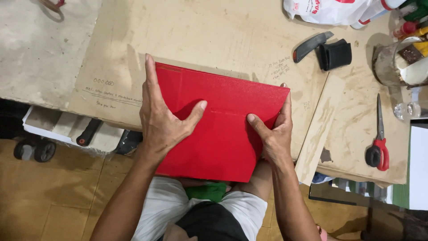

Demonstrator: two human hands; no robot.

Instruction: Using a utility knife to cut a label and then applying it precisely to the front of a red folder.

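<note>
From the head camera, both hands grip a flat red cardboard sheet [223,125] by its side edges. The sheet lies partly on the worn cardboard-covered worktable [214,35], with its near part hanging over the table edge above the person's lap.

The left hand [162,120] is spread wide: its fingers run straight up along the sheet's left edge, and the thumb reaches out across the red face, pressing down on it. The hand is clamped on the sheet, thumb on top; whether the fingers curl under the edge cannot be told.

The right hand [274,131] holds the opposite edge in the same manner. Its fingers wrap the sheet's right edge up to the far corner, and the thumb lies on the red face, pointing toward the left thumb. A faint fold line crosses the sheet between the two thumbs.

Beyond the right hand, well apart on the table, lie a utility knife [312,44] and a black holster [335,54] just beside it. Out to the right of that hand are red-handled scissors [379,143]. A loose cardboard strip [318,129] lies just beside the right hand.
</note>
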